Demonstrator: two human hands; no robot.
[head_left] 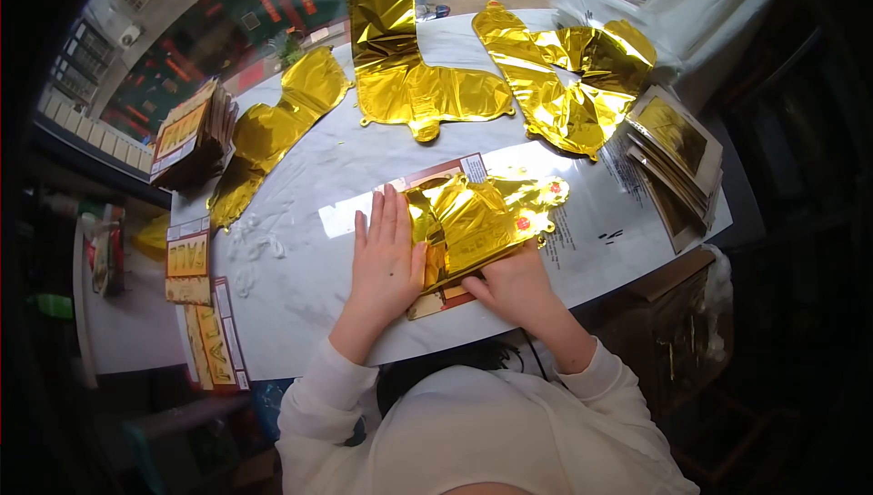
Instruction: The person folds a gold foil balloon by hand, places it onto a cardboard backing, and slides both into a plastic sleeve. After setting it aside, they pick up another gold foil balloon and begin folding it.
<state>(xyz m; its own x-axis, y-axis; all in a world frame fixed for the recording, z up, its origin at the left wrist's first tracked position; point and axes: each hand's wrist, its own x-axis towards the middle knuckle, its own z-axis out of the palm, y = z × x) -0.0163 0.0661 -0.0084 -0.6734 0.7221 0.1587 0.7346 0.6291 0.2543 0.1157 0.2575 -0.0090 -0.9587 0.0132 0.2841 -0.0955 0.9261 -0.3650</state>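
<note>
A folded gold foil balloon (468,222) lies in front of me, with small red spots near its right end. Beneath it shows a printed cardboard sleeve (444,172). My left hand (389,250) rests flat at the balloon's left edge, fingers stretched out and pointing away from me. My right hand (520,288) is at the balloon's near right side. Its fingers go under the foil and are hidden; the thumb shows, pointing left, so its grip cannot be made out.
Flat gold foil balloons lie at the left (282,122), back middle (391,68) and back right (568,81) of the white table (309,286). Printed sleeves (193,131) are stacked left, more lie at the left edge (189,263), and packets (677,154) are piled right.
</note>
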